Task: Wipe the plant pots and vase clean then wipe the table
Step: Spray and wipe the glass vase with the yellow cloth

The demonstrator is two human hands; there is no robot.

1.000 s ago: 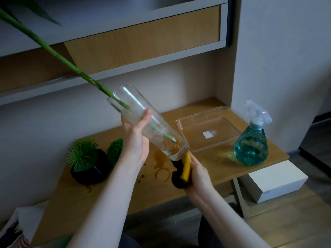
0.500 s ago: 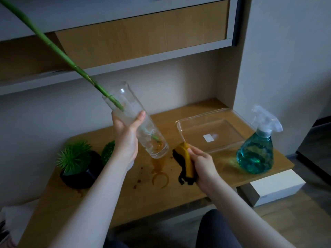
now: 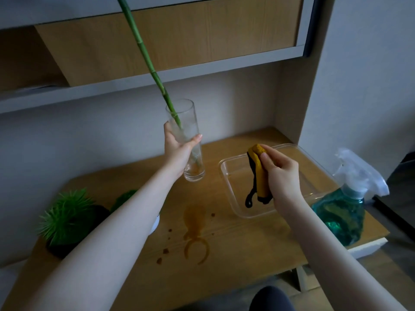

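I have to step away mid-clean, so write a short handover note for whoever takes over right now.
Left hand holds the glass vase almost upright above the table, green stalk inside.
Right hand grips the yellow and black cloth over the clear tray.
Black pot with its spiky plant sits far left; spray bottle at the right edge.
Done: cannot tell whether the vase is fully wiped.
Left: set the vase down, wipe the pots, then the brown spill and drops on the table.

Left forearm (image 3: 112,232) hides second plant pot (image 3: 123,197).
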